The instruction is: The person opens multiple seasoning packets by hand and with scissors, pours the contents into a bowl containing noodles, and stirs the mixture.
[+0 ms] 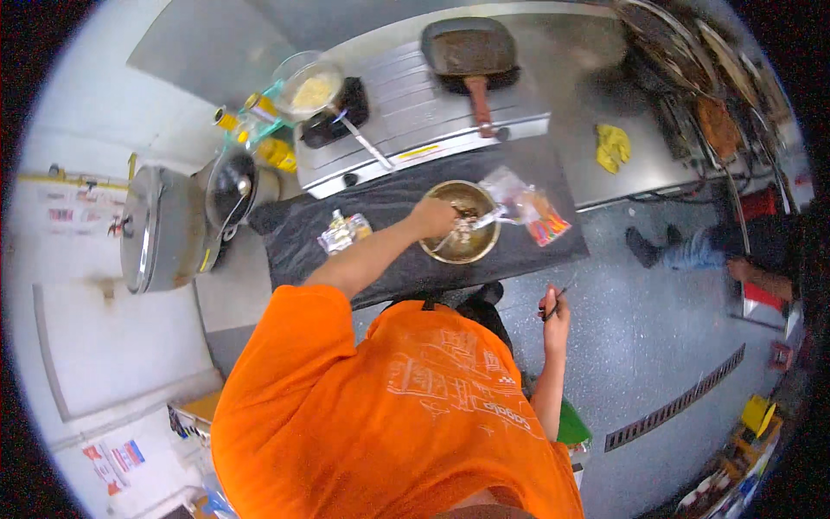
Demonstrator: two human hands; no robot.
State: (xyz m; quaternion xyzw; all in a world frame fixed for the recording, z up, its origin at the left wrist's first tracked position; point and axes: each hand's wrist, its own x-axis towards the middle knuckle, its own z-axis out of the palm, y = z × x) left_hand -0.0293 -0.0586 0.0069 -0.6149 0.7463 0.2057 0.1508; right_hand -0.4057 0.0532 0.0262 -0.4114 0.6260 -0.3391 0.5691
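On the black-covered table [292,253] stands a metal bowl [476,250] with chopped food and a spoon-like utensil in it. My left hand [436,217] reaches over the bowl's left rim; its fingertips are inside, and whether they grip anything is unclear. A clear plastic bag [509,188] lies against the bowl's right rim, beside a packet with orange and red colours [548,224]. My right hand [554,310], away from the table over the floor, holds scissors with dark handles [551,314]. Crumpled foil-like packets [343,233] lie left of the bowl.
A square pan [470,48] and a strainer of pale food [314,91] rest on the stove [395,84]. Yellow-capped bottles [275,152] and large pots [175,227] stand left. A yellow cloth [611,148] lies on the steel counter. Another person's legs [694,250] show at right.
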